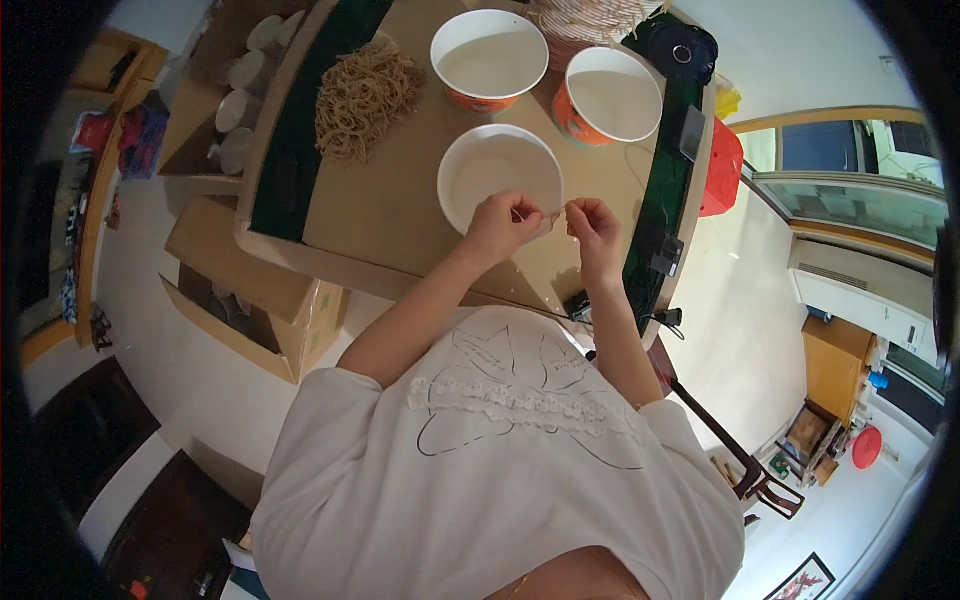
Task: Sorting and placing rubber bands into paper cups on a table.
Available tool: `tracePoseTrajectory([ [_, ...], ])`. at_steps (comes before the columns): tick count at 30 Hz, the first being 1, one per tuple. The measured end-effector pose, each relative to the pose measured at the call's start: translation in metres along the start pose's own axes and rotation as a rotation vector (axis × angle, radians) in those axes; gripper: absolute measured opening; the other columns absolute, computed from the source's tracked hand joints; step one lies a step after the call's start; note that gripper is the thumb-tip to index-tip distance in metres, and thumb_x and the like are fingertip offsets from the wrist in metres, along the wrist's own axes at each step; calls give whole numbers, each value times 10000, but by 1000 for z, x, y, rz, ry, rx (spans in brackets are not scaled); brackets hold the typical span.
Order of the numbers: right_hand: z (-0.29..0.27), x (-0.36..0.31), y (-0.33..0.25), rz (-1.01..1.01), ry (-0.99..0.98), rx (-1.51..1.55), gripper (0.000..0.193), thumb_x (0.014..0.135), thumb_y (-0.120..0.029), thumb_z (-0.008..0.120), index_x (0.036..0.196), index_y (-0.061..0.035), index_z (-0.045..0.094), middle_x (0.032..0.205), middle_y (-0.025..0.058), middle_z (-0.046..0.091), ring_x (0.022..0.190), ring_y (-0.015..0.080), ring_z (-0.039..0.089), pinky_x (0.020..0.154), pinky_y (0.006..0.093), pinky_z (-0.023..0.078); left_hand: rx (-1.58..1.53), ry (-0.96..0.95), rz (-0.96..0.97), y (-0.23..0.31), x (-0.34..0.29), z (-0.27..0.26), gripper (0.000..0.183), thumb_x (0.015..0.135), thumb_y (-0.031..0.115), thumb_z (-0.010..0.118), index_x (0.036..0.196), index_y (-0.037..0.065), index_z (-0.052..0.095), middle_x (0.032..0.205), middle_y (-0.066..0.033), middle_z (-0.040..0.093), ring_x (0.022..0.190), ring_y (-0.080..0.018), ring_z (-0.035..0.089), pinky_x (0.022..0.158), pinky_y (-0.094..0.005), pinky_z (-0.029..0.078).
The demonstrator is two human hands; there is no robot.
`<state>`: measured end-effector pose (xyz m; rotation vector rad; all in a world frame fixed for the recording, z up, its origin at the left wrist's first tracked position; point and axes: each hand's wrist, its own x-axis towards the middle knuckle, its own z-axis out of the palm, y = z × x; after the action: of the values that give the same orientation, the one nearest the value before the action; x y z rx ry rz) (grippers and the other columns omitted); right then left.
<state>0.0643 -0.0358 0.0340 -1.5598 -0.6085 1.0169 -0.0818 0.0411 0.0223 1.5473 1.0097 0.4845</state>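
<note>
Just over the near rim of a round white paper tub (492,172), your left hand (497,228) and right hand (596,234) pinch a thin tan strand (555,216) (tiny, blurred); beyond lie a tangled tan cord heap (366,102) and two orange-sided paper tubs (490,68).

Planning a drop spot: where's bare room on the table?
Broadest: cardboard left of the front bowl, nearer than the tan string pile. Crowded: far side, orange-sided bowls and pale stack; near-right of the front bowl, both hands.
</note>
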Motion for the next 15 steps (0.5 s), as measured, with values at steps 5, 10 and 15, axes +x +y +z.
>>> tracePoseTrajectory([
  [5,1,1,1,-20,-128,-92,100,855,-86,595,924,-18,619,750,-11,583,655,59,496,609,201,410,-31,-51,64,11,0,6,196,762,158,684,891,17,648,796,-54,634,693,-106,587,638,-265,487],
  [10,4,2,-15,-114,-71,-220,119,819,-72,623,929,-27,625,795,15,581,641,90,516,599,227,442,-78,-135,-39,6,6,5,201,782,147,674,900,-6,620,775,-38,622,691,-85,582,613,-252,486],
  [15,-2,-4,-18,-344,-222,-670,148,738,-65,683,882,-65,648,868,74,576,641,164,558,605,273,478,-333,-172,-86,-9,8,9,103,798,66,645,862,-1,601,771,-43,621,695,-86,592,607,-241,491],
])
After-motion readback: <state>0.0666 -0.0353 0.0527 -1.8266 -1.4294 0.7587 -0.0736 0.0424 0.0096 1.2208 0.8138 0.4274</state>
